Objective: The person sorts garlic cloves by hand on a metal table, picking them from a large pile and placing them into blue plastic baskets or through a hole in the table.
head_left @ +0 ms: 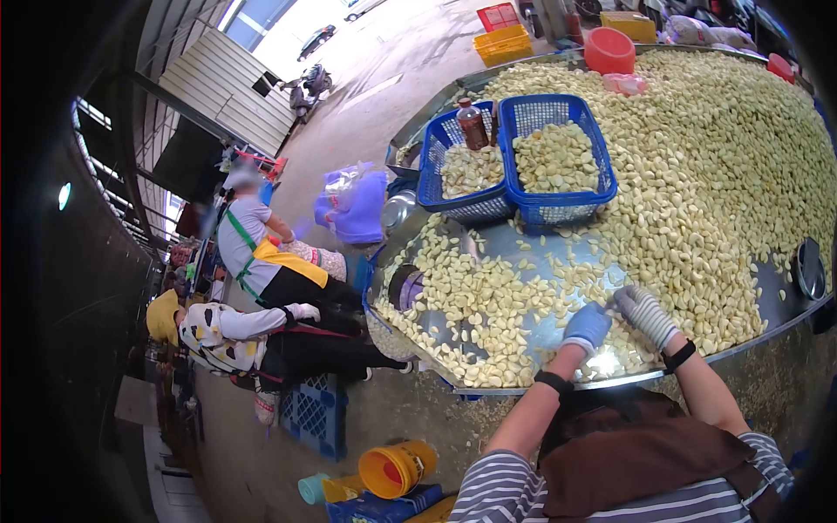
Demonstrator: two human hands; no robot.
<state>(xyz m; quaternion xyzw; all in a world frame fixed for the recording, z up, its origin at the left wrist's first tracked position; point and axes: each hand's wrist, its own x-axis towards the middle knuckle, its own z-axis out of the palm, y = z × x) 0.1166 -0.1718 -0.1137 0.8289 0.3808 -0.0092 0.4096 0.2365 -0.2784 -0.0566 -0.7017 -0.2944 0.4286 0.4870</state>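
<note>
A loose spread of pale cloves (488,296) lies left of my gloved left hand (588,326), its fingers together. Just beside it, my right hand (643,315) is slightly curled; I can't tell whether either grips anything. The deeper heap (724,183) stretches ahead and rightward.

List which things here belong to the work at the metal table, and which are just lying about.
Part of the work, it seems:
- left hand, right hand
- pale pieces
- metal table
- left blue basket, right blue basket

Probably just lying about:
- bottle
- orange bucket
- blue pallet
</note>
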